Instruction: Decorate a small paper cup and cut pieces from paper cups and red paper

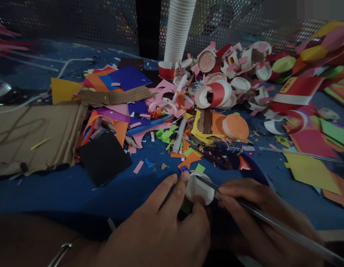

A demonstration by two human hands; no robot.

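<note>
Left hand clamps its fingers on a white disc; right hand's fingers pinch a thin tool over it

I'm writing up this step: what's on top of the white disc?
Over the white disc lie the tip of the pen and part of the left hand. What they cover, and the underside, cannot be seen.

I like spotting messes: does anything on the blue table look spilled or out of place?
Yes, the paper scraps look spilled: small green, pink and orange bits lie loose on the blue table, just beyond the left hand.
</note>
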